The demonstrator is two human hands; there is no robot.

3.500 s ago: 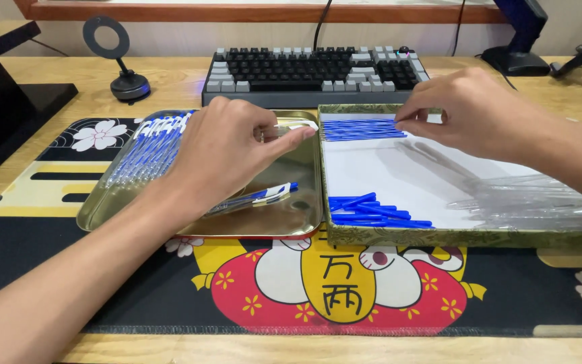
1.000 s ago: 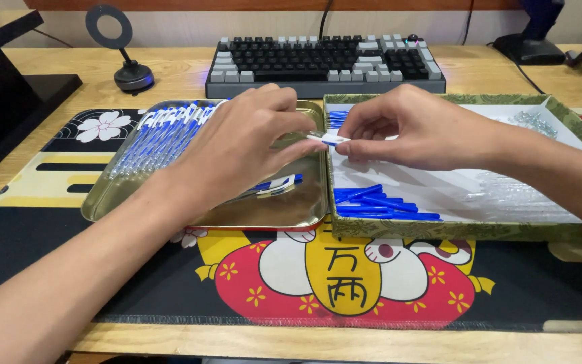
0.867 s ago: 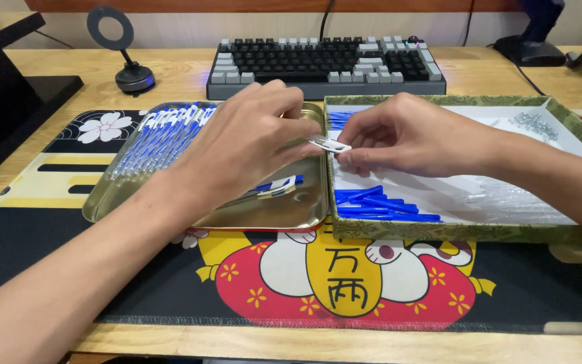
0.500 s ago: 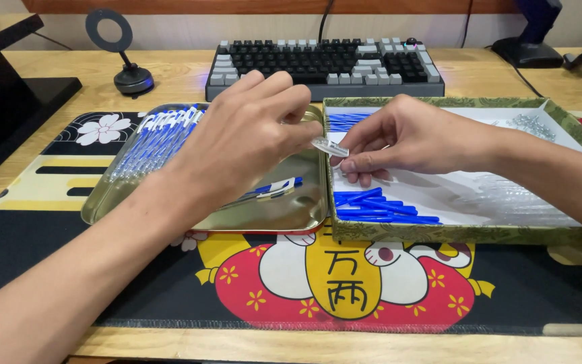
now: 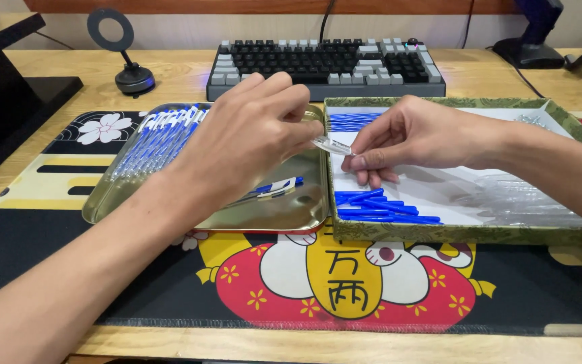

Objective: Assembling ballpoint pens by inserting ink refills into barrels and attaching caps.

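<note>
- The left hand (image 5: 254, 138) and the right hand (image 5: 415, 138) meet over the seam between a metal tray (image 5: 291, 214) and a green box (image 5: 466, 232), both pinching one clear pen barrel (image 5: 331, 145) between fingertips.
- The barrel lies slanted between the hands, just above the box's left wall; the left hand's fingers close on its left end, the right hand's thumb and forefinger on its right end.
- The tray, a shiny rounded rectangle, sits left of the box and touches it. A row of finished blue-and-white pens (image 5: 159, 138) lies along its left side, and one more pen (image 5: 274, 190) lies near its middle, under the left hand.
- The box is a shallow rectangle with a patterned green rim and white lining. Blue refills (image 5: 385, 207) are heaped at its near left corner, more blue pieces (image 5: 351, 121) at its far left corner, clear barrels (image 5: 527, 199) to the right.
- Both containers rest on a black desk mat (image 5: 102, 283) printed with a red, yellow and white cartoon cat and white flowers, laid on the wooden counter (image 5: 183, 74).
- A keyboard (image 5: 325, 64) stands behind them.
</note>
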